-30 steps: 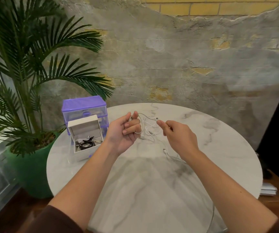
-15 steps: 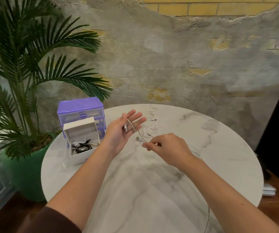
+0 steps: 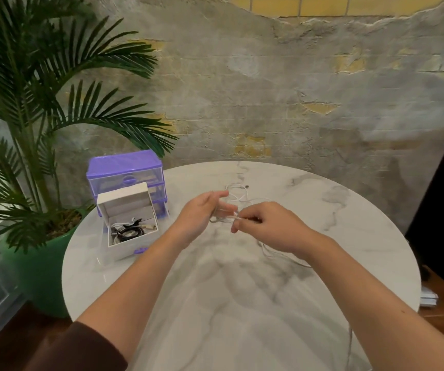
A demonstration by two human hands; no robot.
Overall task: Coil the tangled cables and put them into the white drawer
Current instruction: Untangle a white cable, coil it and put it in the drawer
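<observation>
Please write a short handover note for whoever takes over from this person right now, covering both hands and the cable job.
Left hand: fingers straight, white cable looped around them.
Right hand: pinches the same cable beside the left fingers, winding it on.
The cable's loose remainder lies on the marble table, behind the hands and trailing under the right wrist.
White drawer: pulled out, standing on the table in front of the purple drawer unit, with several cables already inside.
Left: finish the coil, place it in the drawer.

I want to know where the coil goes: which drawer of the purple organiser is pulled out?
The white drawer in front of the purple organiser, pulled out onto the table, holds dark cables. The clear drawers above it sit shut in the frame.
</observation>
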